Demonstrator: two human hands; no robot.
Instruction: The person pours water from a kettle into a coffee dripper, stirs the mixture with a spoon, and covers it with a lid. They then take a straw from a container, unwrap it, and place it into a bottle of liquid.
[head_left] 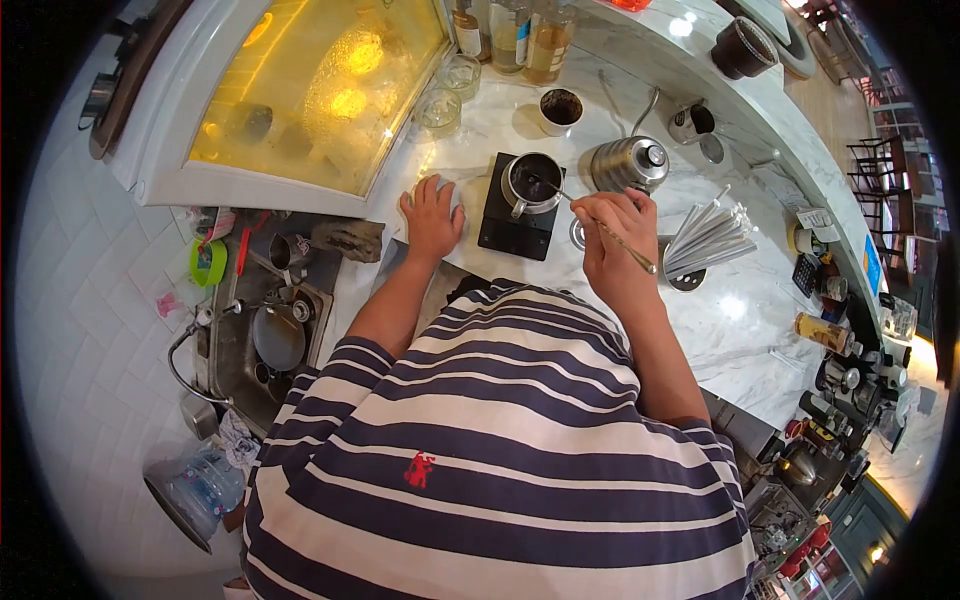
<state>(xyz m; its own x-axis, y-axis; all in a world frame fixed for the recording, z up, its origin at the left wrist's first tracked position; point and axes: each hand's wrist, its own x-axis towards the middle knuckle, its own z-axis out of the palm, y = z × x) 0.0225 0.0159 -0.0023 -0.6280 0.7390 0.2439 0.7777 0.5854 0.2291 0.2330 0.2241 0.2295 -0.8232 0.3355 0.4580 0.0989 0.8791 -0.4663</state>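
My right hand [618,240] pinches the slim handle of a long metal spoon [641,259]. The spoon's far end dips into a metal cup [541,207] with a side handle, which has dark contents. Under the cup is a flat black scale [510,238]. To the left of the scale, my left hand [432,220] rests on the marble counter, fingers spread and holding nothing. Just beyond my right hand stands a steel gooseneck kettle [615,168]. A white cup with a dark-stained inside [560,111] sits behind the scale.
Wrapped straws [710,243] fill a holder at the right. A glass-fronted cabinet [325,95], glasses [437,113] and bottles [547,45] stand at the back left. A sink [230,345] lies left. Near the raised ledge are a small metal pitcher [690,124] and a dark cup [743,50].
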